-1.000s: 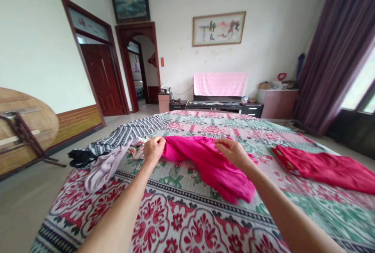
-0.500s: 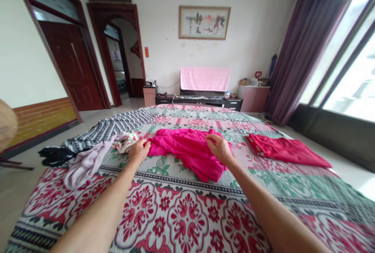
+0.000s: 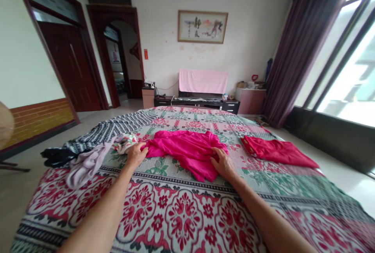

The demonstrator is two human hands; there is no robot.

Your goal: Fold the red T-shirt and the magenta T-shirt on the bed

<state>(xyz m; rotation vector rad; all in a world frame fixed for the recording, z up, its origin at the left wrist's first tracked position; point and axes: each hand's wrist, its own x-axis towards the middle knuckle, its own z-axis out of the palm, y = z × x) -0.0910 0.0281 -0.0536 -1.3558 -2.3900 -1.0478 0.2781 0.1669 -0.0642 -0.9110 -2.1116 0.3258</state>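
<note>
A bright pink garment [image 3: 187, 149] lies spread on the patterned bedspread [image 3: 181, 214] in front of me. My left hand [image 3: 135, 154] is closed on the garment's left end. My right hand [image 3: 222, 163] grips its right edge, fingers curled into the cloth. Both forearms reach out over the bed. A folded red garment [image 3: 275, 150] lies to the right, apart from both hands.
A heap of clothes lies at the left: a black-and-white striped piece [image 3: 108, 130], a lilac one [image 3: 86, 163] and a small floral one [image 3: 124, 142]. Beyond the bed stand a low TV cabinet with a pink cover [image 3: 203, 81], dark doors at left, purple curtains [image 3: 304, 45] and a window at right.
The pink garment has been lowered and laid flatter on the bed. My right hand slid down to its right edge. The view has swung to the right.
</note>
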